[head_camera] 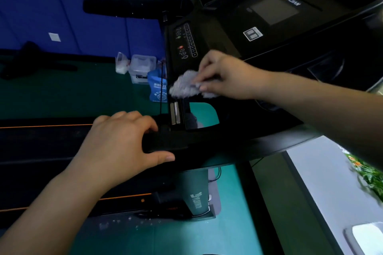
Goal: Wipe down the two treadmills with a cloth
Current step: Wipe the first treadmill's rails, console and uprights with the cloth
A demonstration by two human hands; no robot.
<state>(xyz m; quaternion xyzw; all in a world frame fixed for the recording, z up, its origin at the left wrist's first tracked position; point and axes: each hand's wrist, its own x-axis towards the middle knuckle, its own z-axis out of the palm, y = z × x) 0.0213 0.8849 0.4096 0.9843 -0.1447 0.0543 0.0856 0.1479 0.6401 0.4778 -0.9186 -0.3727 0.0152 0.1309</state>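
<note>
1. The right hand (224, 77) pinches a fluffy white cloth (185, 86). It holds the cloth on the black treadmill (219, 33), just under the buttons (186, 40).
2. The left hand (122, 143) is curled round the treadmill's side bar (176, 141).
3. A blue bag (155, 89) and a clear box (142, 66) sit behind on the green floor (62, 93).

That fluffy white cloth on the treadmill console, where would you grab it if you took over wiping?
Take the loose bunched end of the cloth that sticks out past the right hand, coming from above with fingers curled over the clump. It lies crumpled on the sloping console, so there is no edge to pinch. The left hand grips the handrail.
</note>
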